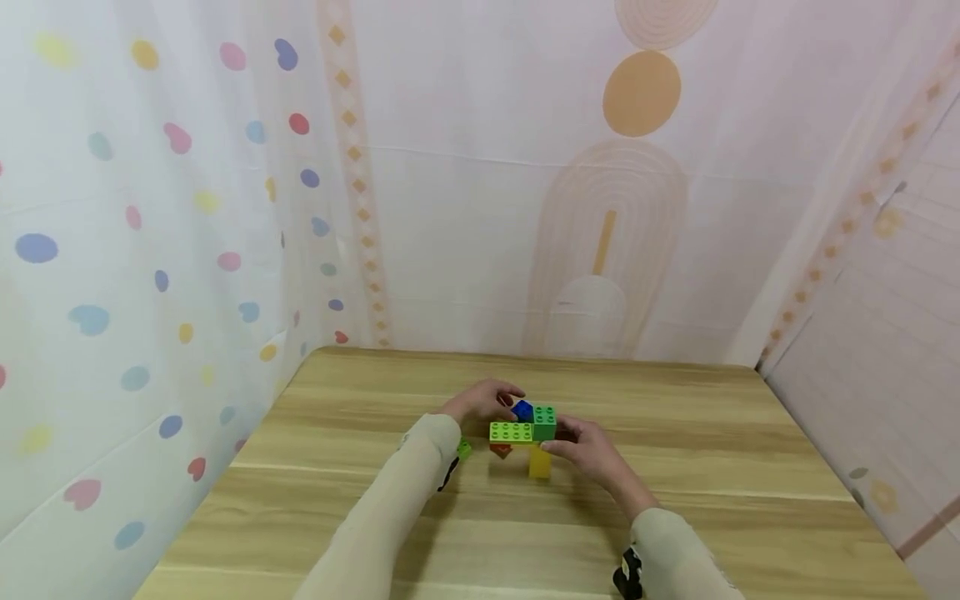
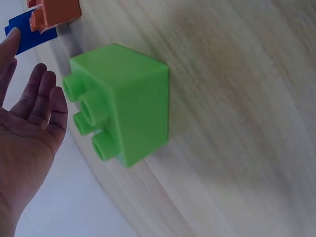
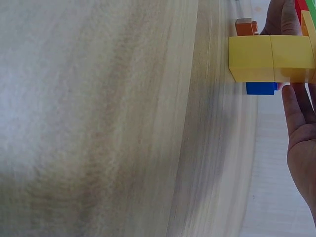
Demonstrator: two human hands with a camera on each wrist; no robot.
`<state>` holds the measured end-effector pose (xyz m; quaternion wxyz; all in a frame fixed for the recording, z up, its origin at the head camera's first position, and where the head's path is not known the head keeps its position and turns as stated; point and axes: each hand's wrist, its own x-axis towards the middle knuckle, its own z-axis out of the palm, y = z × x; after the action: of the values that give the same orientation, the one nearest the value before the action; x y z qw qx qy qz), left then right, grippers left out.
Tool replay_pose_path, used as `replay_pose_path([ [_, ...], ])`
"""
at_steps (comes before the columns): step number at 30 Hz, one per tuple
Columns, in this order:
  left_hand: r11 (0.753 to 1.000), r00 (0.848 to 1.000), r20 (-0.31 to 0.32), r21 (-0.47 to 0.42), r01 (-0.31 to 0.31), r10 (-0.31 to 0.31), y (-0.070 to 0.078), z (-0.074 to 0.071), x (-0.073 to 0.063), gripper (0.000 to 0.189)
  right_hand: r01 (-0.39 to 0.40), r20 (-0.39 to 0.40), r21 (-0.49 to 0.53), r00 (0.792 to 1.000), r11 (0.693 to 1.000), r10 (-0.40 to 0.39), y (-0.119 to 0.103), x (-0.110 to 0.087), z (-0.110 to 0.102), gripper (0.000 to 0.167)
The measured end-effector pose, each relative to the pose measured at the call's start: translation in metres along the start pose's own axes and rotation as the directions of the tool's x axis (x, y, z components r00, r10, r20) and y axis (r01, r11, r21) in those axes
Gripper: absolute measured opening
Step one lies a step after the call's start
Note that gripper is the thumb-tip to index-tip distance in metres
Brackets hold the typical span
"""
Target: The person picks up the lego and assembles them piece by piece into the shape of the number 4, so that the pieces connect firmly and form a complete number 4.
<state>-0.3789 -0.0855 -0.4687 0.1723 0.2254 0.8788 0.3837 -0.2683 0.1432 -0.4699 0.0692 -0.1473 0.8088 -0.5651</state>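
A built structure of toy bricks stands on the wooden table. It has a green brick point(image 1: 544, 422) on top, a long lime brick point(image 1: 511, 432) sticking out left and a yellow brick column point(image 3: 251, 58) below. My right hand point(image 1: 592, 454) grips this structure from the right, thumb in front and fingers behind. My left hand point(image 1: 483, 402) is behind and left of it, fingers spread and relaxed, a fingertip at a blue brick point(image 2: 30, 33). Beside the blue brick is an orange brick point(image 2: 61, 12). A loose lime brick point(image 2: 140, 108) sits on its own below the left wrist.
The wooden tabletop point(image 1: 675, 475) reaches back to a patterned curtain point(image 1: 480, 208). More curtain with coloured dots point(image 1: 135, 379) hangs along the left side. Dark wrist straps point(image 1: 628, 575) show at the sleeves.
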Motion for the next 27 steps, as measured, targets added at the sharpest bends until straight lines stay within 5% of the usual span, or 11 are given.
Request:
replay_pose_path([
  [10,0.999,0.998,-0.061,0.036,0.03,-0.028,-0.004,0.002,-0.001,0.032,-0.008,0.004,0.007,1.0,1.0,0.008,-0.004,0.001,0.003,0.044],
  [16,0.996,0.982,-0.174,0.029,0.08,-0.074,-0.01,-0.012,-0.01,0.03,-0.016,-0.003,-0.004,1.0,1.0,0.016,-0.003,0.001,0.007,0.04],
  [27,0.999,0.962,-0.272,-0.017,0.03,-0.033,-0.006,-0.04,-0.037,0.026,-0.017,-0.014,0.018,1.0,1.0,0.017,-0.004,0.001,0.008,0.039],
])
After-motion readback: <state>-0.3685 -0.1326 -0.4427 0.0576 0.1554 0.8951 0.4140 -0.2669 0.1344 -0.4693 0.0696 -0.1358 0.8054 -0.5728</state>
